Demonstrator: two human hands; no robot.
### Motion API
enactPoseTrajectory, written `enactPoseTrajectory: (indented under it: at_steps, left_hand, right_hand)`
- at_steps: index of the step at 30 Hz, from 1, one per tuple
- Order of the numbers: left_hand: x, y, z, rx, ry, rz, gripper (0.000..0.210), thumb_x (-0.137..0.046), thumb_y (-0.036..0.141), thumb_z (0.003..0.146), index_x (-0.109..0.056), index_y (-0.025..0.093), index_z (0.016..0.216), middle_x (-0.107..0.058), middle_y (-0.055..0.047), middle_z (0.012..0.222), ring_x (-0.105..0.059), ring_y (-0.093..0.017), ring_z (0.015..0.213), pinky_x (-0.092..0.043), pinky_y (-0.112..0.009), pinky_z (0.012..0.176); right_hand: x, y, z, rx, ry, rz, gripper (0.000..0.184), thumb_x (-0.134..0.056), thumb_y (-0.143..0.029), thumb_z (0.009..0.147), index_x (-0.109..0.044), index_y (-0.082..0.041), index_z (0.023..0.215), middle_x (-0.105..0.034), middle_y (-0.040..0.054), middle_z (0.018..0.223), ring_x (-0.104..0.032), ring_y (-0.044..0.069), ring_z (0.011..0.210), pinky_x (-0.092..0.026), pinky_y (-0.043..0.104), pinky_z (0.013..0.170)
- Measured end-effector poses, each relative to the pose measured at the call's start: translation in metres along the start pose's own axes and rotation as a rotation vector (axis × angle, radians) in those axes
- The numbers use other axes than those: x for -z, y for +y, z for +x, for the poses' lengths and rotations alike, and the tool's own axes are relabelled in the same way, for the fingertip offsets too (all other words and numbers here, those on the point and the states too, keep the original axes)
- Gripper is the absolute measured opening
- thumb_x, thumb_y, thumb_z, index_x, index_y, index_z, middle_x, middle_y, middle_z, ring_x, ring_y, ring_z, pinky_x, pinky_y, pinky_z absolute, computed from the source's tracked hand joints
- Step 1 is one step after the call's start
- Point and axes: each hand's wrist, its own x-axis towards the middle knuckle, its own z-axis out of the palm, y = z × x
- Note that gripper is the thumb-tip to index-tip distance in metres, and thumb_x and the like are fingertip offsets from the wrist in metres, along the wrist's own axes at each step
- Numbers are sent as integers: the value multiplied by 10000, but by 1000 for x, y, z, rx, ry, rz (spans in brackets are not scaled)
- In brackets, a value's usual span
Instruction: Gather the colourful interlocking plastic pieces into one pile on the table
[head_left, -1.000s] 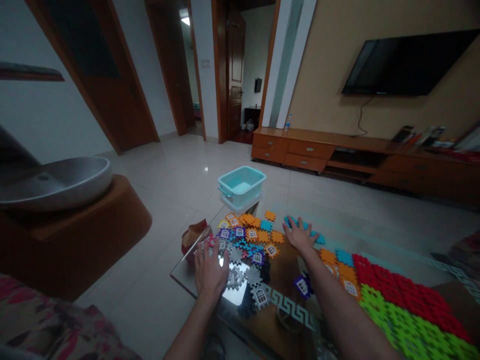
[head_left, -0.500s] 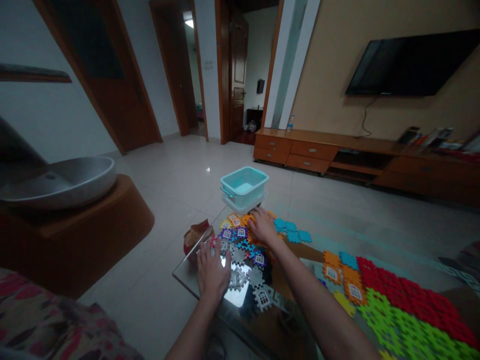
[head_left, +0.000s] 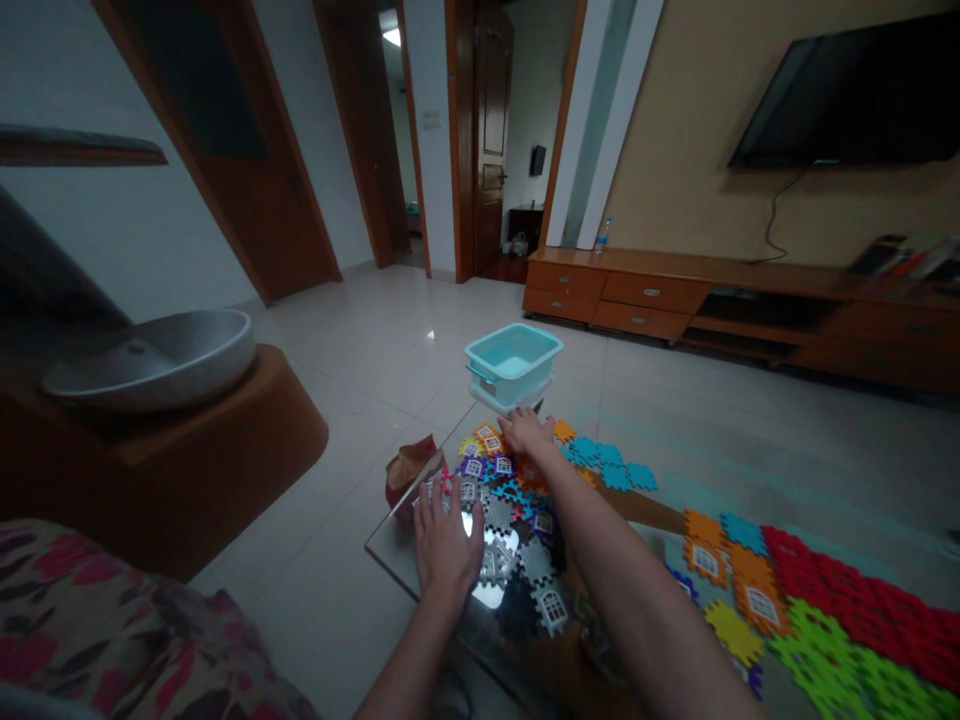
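Note:
My left hand (head_left: 448, 545) rests palm down with fingers spread on the near left part of a glass table (head_left: 390, 560), beside grey interlocking puzzle pieces (head_left: 536, 560). Farther forward, my right hand (head_left: 527, 437) reaches over the pile with its fingers stretched out, near orange puzzle pieces (head_left: 564, 431); part of the pile is hidden beneath it. Purple puzzle pieces (head_left: 472, 468) with white window inserts lie between the hands. Just beyond my right hand is a light blue plastic bin (head_left: 514, 372).
Joined cyan pieces (head_left: 611, 455) lie right of the pile. Red pieces (head_left: 840, 580), green pieces (head_left: 825, 650) and a yellow piece (head_left: 733, 630) cover the table's right side. A brown-red bag (head_left: 405, 470) stands by the left edge. A TV cabinet (head_left: 637, 290) lines the wall.
The view has swung slightly left, so everything sits farther right in it. My right hand has moved a little forward over the pile; my left hand stays on the table's left part.

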Motion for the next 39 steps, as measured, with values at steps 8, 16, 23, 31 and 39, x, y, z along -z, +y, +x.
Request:
enactPoseTrajectory:
  at_steps: [8, 16, 23, 31, 39]
  left_hand:
    - [3, 1, 1, 7, -4, -33, 570, -420, 454, 976, -462, 198, 1484, -407, -137, 1549, -255, -357, 1473, -224, -540, 1196]
    - [1, 1, 2, -1, -4, -15, 572, -418, 452, 977, -472, 176, 1475, -416, -154, 1536, -264, -358, 1469, -232, -535, 1197]
    - [2, 1, 1, 7, -4, -19, 573, -422, 462, 976, -476, 180, 1471, -413, -151, 1541, -264, -350, 1471, -239, -533, 1193]
    - [3, 1, 1, -2, -2, -15, 587, -419, 474, 975, -463, 177, 1481, -414, -145, 1544, -271, -348, 1469, -238, -537, 1194]
    - [2, 0, 1, -9, 15, -14, 579, -408, 454, 983, -469, 152, 1473, -427, -162, 1529, -284, -363, 1459, -247, -536, 1188]
  right_hand:
    - [8, 27, -4, -117, 44, 0, 504, -286, -515, 1021, -579, -223, 1308, -506, 122, 1467, -318, 319, 1405, -222, 609, 1103]
    - [-1, 58, -34, -513, 175, -1, 468, -386, -389, 985, -526, -150, 1363, -352, 271, 1496, -333, 468, 1351, -271, 724, 970]
    - [-5, 74, -40, -357, 148, -1, 330, -497, -311, 963, -608, -171, 1240, -539, 189, 1289, -499, 332, 1221, -429, 485, 947]
    - [13, 94, -46, -216, 132, 9, 323, -644, -311, 869, -689, -86, 1096, -651, 159, 1139, -611, 251, 1064, -442, 326, 932]
    - [25, 59, -56, 51, 127, 103, 443, -559, -524, 933, -681, -216, 1228, -676, 92, 1243, -618, 233, 1108, -436, 271, 947]
